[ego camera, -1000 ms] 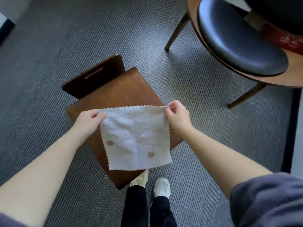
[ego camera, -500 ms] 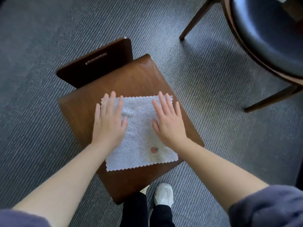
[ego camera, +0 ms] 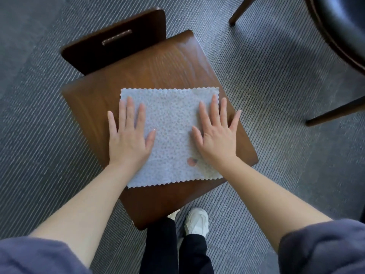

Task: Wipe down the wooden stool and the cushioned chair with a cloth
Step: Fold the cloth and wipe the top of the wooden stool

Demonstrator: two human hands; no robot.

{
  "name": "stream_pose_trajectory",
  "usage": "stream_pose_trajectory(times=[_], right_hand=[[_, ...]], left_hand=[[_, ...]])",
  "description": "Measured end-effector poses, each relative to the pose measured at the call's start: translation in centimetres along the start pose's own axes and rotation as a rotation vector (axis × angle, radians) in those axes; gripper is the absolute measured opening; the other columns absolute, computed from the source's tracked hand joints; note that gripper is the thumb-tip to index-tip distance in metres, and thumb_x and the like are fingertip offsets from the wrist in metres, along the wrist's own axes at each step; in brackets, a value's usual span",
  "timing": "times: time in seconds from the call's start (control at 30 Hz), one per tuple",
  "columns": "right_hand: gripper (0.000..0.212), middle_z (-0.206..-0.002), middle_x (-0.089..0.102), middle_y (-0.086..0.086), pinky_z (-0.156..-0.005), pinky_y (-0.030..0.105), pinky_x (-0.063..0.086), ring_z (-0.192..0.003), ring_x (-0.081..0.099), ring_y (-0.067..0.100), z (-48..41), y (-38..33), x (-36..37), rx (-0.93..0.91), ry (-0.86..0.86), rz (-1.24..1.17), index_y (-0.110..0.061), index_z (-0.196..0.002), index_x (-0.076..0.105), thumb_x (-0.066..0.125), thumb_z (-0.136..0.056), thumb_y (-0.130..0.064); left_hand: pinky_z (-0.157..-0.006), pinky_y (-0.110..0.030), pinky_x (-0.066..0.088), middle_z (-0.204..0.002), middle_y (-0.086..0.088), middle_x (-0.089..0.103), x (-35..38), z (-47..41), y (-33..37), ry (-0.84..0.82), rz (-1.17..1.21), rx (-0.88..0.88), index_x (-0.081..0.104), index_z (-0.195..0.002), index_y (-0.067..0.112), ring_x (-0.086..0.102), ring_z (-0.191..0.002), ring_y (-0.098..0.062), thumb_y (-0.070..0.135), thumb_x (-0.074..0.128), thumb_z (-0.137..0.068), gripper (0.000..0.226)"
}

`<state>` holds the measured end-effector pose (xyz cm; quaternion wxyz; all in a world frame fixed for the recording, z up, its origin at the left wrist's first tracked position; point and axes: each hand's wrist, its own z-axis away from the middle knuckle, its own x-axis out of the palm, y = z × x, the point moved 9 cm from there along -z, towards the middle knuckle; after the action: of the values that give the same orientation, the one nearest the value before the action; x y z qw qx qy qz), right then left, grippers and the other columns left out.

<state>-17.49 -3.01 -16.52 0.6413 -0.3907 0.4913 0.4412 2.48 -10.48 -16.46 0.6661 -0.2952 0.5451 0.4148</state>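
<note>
A dark brown wooden stool [ego camera: 158,64] with a low slotted backrest stands on the carpet below me. A white textured cloth [ego camera: 169,123] with zigzag edges and a small reddish mark lies flat on its seat. My left hand [ego camera: 128,137] presses flat on the cloth's left side, fingers spread. Over on the cloth's right side, my right hand [ego camera: 215,137] lies flat too, its outer fingers reaching onto the bare wood. The cushioned chair [ego camera: 339,24], black seat in a wooden frame, shows at the top right corner.
Grey ribbed carpet [ego camera: 39,115] surrounds the stool. Two wooden legs of the cushioned chair [ego camera: 335,113] slant down at the right. My legs in black trousers and white shoes [ego camera: 197,220] stand just behind the stool's near corner.
The cloth went from hanging between my pinching fingers to lying flat on the seat. Both palms then slid outward toward its left and right edges, smoothing it.
</note>
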Motion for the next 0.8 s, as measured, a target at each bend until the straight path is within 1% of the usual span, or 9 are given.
stream_pose_trajectory(times=[0.17,0.33,0.43,0.5,0.53,0.6,0.63,0.7,0.8], right_hand=[[0.069,-0.162,0.013,0.010,-0.117,0.061,0.009,-0.150,0.006,0.028,5.0,-5.3,1.4,-0.229,0.003,-0.051,-0.015,-0.154,0.020,0.029,-0.097,-0.053],[0.066,-0.161,0.018,0.006,-0.118,0.059,0.008,-0.149,0.011,0.027,5.8,-4.4,2.4,-0.286,0.013,-0.034,-0.017,-0.153,0.024,0.032,-0.097,-0.052],[0.064,-0.161,0.017,0.007,-0.117,0.060,0.005,-0.149,0.010,0.028,6.9,-1.3,2.0,-0.194,-0.015,-0.003,-0.018,-0.153,0.023,0.027,-0.099,-0.051],[0.060,-0.160,0.019,0.011,-0.116,0.060,0.006,-0.149,0.012,0.030,8.4,0.5,1.1,-0.152,-0.005,-0.004,-0.014,-0.151,0.026,0.032,-0.100,-0.045],[0.056,-0.158,0.026,0.013,-0.116,0.060,0.010,-0.147,0.019,0.031,9.2,0.9,0.5,-0.168,0.014,-0.017,-0.012,-0.148,0.032,0.037,-0.099,-0.040],[0.045,-0.141,0.048,0.013,-0.109,0.054,0.029,-0.132,0.045,0.031,10.7,0.8,-0.9,-0.255,0.071,-0.059,-0.012,-0.133,0.048,0.048,-0.093,-0.033],[0.040,-0.128,0.056,0.010,-0.100,0.048,0.038,-0.118,0.055,0.030,11.4,0.5,-1.3,-0.302,0.081,-0.082,-0.013,-0.124,0.053,0.055,-0.089,-0.033],[0.038,-0.106,0.059,0.004,-0.080,0.040,0.045,-0.095,0.060,0.027,12.2,0.2,-1.4,-0.366,0.051,-0.093,-0.014,-0.112,0.058,0.067,-0.080,-0.032],[0.024,-0.092,0.057,0.001,-0.068,0.036,0.044,-0.080,0.056,0.024,12.1,0.2,-1.1,-0.402,0.048,-0.045,-0.015,-0.096,0.061,0.070,-0.073,-0.018]], left_hand=[[-0.119,-0.056,0.010,-0.162,-0.016,0.002,1.0,4.5,4.8,0.027,-0.045,0.255,0.011,-0.155,0.007,0.004,-0.150,-0.030,0.047,0.022,-0.097,0.072],[-0.117,-0.061,0.007,-0.163,-0.011,0.003,2.8,6.0,2.2,-0.017,-0.083,0.216,0.012,-0.156,0.012,0.006,-0.150,-0.031,0.048,0.023,-0.096,0.071],[-0.116,-0.060,0.003,-0.163,-0.013,0.002,2.3,7.2,-0.5,-0.035,-0.074,0.139,0.009,-0.156,0.008,0.002,-0.150,-0.030,0.049,0.020,-0.097,0.073],[-0.116,-0.060,0.003,-0.162,-0.015,0.009,1.4,8.4,-1.4,-0.015,-0.067,0.120,0.017,-0.154,0.003,0.008,-0.150,-0.030,0.047,0.026,-0.097,0.073],[-0.116,-0.059,0.008,-0.160,-0.015,0.017,0.8,9.1,-1.1,0.013,-0.059,0.151,0.026,-0.150,0.002,0.017,-0.148,-0.030,0.044,0.036,-0.096,0.070],[-0.109,-0.053,0.027,-0.139,-0.015,0.044,-0.5,10.5,0.2,0.087,-0.034,0.275,0.050,-0.132,0.004,0.044,-0.130,-0.031,0.036,0.061,-0.089,0.055],[-0.101,-0.048,0.036,-0.124,-0.012,0.053,-1.0,11.2,0.9,0.108,-0.016,0.334,0.057,-0.120,0.006,0.053,-0.115,-0.031,0.034,0.070,-0.082,0.048],[-0.083,-0.040,0.041,-0.104,-0.008,0.059,-1.3,11.9,1.7,0.101,0.021,0.390,0.061,-0.102,0.009,0.058,-0.093,-0.029,0.031,0.074,-0.078,0.034],[-0.069,-0.037,0.040,-0.094,-0.007,0.058,-1.1,11.7,1.9,0.097,-0.003,0.386,0.061,-0.094,0.009,0.055,-0.083,-0.028,0.010,0.063,-0.082,0.012]])
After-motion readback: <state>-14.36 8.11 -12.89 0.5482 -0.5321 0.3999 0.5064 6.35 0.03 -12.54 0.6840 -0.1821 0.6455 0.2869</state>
